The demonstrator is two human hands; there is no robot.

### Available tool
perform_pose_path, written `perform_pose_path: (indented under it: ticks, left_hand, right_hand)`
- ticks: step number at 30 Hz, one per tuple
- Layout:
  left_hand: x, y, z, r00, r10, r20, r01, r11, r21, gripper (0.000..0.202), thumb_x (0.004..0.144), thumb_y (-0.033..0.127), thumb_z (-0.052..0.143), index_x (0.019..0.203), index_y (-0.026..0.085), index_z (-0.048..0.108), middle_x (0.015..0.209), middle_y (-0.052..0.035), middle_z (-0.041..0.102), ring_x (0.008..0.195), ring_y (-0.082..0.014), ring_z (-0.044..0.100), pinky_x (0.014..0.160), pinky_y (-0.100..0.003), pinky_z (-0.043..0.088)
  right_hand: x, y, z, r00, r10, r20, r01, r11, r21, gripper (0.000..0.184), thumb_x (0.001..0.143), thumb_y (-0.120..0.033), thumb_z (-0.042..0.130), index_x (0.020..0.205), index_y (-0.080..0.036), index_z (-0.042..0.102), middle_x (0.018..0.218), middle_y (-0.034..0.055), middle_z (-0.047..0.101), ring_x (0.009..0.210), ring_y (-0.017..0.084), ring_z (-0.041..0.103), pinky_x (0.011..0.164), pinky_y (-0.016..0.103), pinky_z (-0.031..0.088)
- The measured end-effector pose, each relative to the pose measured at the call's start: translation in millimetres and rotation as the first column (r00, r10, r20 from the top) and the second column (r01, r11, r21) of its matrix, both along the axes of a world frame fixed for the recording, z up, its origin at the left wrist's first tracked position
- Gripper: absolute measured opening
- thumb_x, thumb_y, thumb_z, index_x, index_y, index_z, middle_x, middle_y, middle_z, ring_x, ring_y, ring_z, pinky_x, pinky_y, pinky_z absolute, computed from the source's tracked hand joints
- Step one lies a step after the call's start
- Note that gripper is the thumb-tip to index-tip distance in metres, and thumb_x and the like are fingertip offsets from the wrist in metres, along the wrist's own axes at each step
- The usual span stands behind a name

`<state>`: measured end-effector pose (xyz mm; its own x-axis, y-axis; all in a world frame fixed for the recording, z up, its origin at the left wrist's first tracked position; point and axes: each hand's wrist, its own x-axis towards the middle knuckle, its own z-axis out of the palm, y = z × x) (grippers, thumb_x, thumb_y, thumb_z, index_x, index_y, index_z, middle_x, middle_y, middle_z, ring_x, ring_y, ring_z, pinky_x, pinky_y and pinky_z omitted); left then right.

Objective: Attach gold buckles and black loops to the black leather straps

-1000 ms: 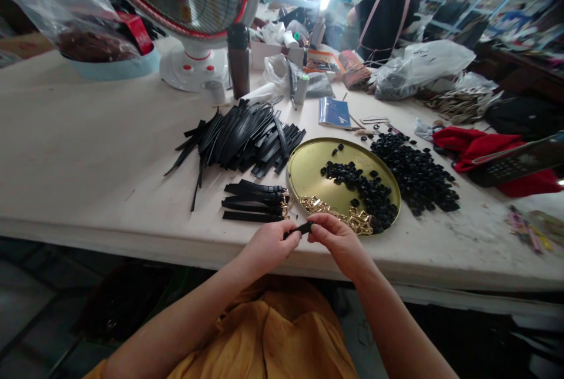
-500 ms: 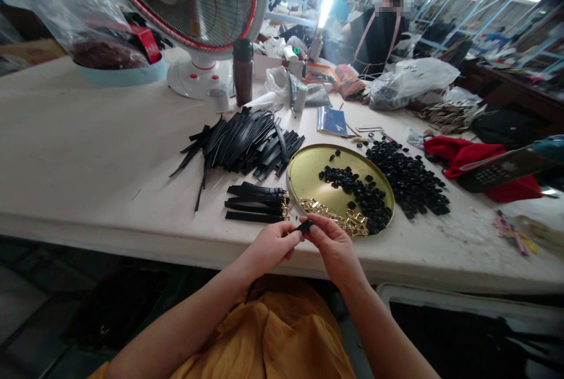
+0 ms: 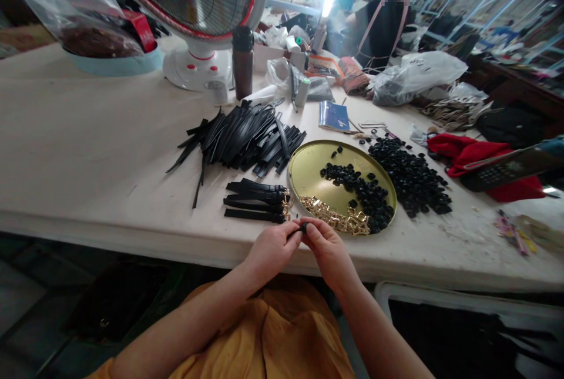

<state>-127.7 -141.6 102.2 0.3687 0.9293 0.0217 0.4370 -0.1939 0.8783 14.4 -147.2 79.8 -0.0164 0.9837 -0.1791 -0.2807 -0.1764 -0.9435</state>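
Between my fingertips, at the table's front edge, is a short visible stretch of black strap (image 3: pixel 303 228). My left hand (image 3: pixel 274 248) pinches it from the left, and my right hand (image 3: pixel 328 248) grips its other end. Most of the strap is hidden by the fingers. Just beyond is a round gold tray (image 3: pixel 308 161) bearing gold metal clasps (image 3: pixel 337 215) and small black loops (image 3: pixel 370 200). Left of the tray lie several straps with gold hardware (image 3: pixel 255 200) in a neat row. Behind them spreads a heap of loose black straps (image 3: pixel 247 135).
More black loops (image 3: pixel 409 176) are piled right of the tray. A heater fan (image 3: pixel 198 64), a dark bottle (image 3: pixel 242 64) and a thread spool (image 3: pixel 302 92) stand at the back. A blue booklet (image 3: pixel 333 116) lies behind the tray; red cloth (image 3: pixel 467 153) and small scissors (image 3: pixel 513 232) are rightward.
My fingers have shifted slightly on the black strap, and less of it shows between them. The camera view has moved a little. Things on the table stay put.
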Motion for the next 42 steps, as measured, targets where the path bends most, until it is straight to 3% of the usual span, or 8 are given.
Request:
perform_pose_path:
  ticks: [6, 11, 17, 20, 27, 33, 38, 42]
  left_hand:
    - [-3.4, 0.5, -3.0, 0.997, -0.012, 0.072, 0.015, 0.999, -0.043, 0.022, 0.081, 0.022, 0.040, 0.098, 0.016, 0.053, 0.085, -0.0047, 0.061, 0.079, -0.0167, 0.056, 0.071, -0.026, 0.041]
    - [-3.6, -1.3, -3.9, 0.991, -0.030, 0.130, 0.041, 0.996, -0.080, 0.043, 0.080, 0.018, 0.040, 0.122, 0.014, 0.034, 0.094, -0.0075, 0.061, 0.086, -0.0170, 0.057, 0.081, -0.029, 0.042]
    - [-8.8, 0.2, -2.2, 0.993, -0.059, 0.101, 0.071, 0.991, -0.112, 0.050, 0.082, 0.015, 0.034, 0.131, 0.013, 0.026, 0.095, -0.0081, 0.061, 0.084, -0.0157, 0.057, 0.082, -0.031, 0.042]
    - [-10.6, -0.7, -0.4, 0.991, -0.064, 0.121, 0.075, 0.993, -0.093, 0.050, 0.083, 0.019, 0.036, 0.131, 0.013, 0.024, 0.087, -0.0047, 0.062, 0.080, -0.0143, 0.057, 0.079, -0.028, 0.042]
    - [-9.7, -10.2, 3.3, 1.000, -0.005, 0.016, 0.006, 0.997, -0.073, 0.049, 0.083, 0.029, 0.043, 0.129, 0.015, 0.032, 0.081, -0.0025, 0.063, 0.074, -0.0151, 0.056, 0.070, -0.025, 0.041]
    - [-11.8, -18.2, 7.0, 0.992, 0.004, -0.127, -0.011, 0.999, -0.053, 0.048, 0.079, 0.039, 0.050, 0.120, 0.015, 0.044, 0.077, -0.0027, 0.062, 0.072, -0.0174, 0.057, 0.065, -0.026, 0.041]
    - [-13.4, -23.2, 10.0, 0.987, 0.013, -0.158, -0.023, 0.997, -0.067, 0.040, 0.077, 0.044, 0.051, 0.106, 0.016, 0.053, 0.079, -0.0038, 0.063, 0.072, -0.0176, 0.057, 0.064, -0.026, 0.041]
    - [-19.0, -23.9, 6.4, 0.995, -0.021, -0.094, 0.012, 0.995, -0.102, 0.032, 0.076, 0.044, 0.053, 0.090, 0.017, 0.059, 0.079, -0.0032, 0.063, 0.073, -0.0171, 0.057, 0.063, -0.025, 0.042]
  right_hand:
    - [-2.5, -2.1, -8.3, 0.998, -0.061, 0.018, 0.062, 0.996, -0.068, 0.022, 0.066, -0.039, 0.069, 0.076, -0.021, 0.064, 0.069, -0.0019, 0.059, 0.058, 0.009, 0.047, 0.058, 0.023, 0.040]
    - [-10.7, -6.6, -11.2, 0.998, 0.056, -0.009, -0.057, 0.996, -0.074, 0.023, 0.071, -0.040, 0.064, 0.081, -0.020, 0.062, 0.071, 0.0004, 0.058, 0.064, 0.013, 0.049, 0.061, 0.025, 0.040]
    - [-9.4, -15.1, -5.9, 0.980, 0.004, 0.197, -0.023, 0.995, 0.097, 0.022, 0.075, -0.042, 0.059, 0.080, -0.022, 0.064, 0.076, 0.0001, 0.060, 0.074, 0.015, 0.052, 0.072, 0.027, 0.040]
    - [-6.7, -18.6, -4.7, 0.986, -0.027, 0.163, 0.007, 0.992, 0.124, 0.037, 0.082, -0.052, 0.043, 0.082, -0.022, 0.066, 0.081, 0.0027, 0.061, 0.075, 0.016, 0.052, 0.072, 0.029, 0.041]
    - [-1.2, -20.5, -0.6, 0.979, 0.102, -0.176, -0.135, 0.972, -0.192, 0.026, 0.064, -0.040, 0.070, 0.081, -0.021, 0.064, 0.070, -0.0027, 0.056, 0.056, 0.007, 0.044, 0.054, 0.020, 0.037]
    - [8.5, -34.0, -3.4, 0.840, 0.268, -0.471, -0.419, 0.873, -0.250, 0.023, 0.068, -0.033, 0.069, 0.083, -0.017, 0.063, 0.068, -0.0024, 0.054, 0.059, 0.006, 0.047, 0.057, 0.018, 0.040]
    - [6.6, -40.5, -2.8, 0.847, 0.237, -0.477, -0.396, 0.879, -0.267, 0.022, 0.066, -0.031, 0.071, 0.078, -0.015, 0.062, 0.068, -0.0019, 0.055, 0.062, 0.007, 0.048, 0.059, 0.019, 0.041]
    - [6.8, -35.8, -0.7, 0.930, 0.204, -0.306, -0.271, 0.942, -0.196, 0.024, 0.066, -0.035, 0.070, 0.073, -0.016, 0.057, 0.070, -0.0023, 0.055, 0.063, 0.007, 0.048, 0.062, 0.020, 0.040]
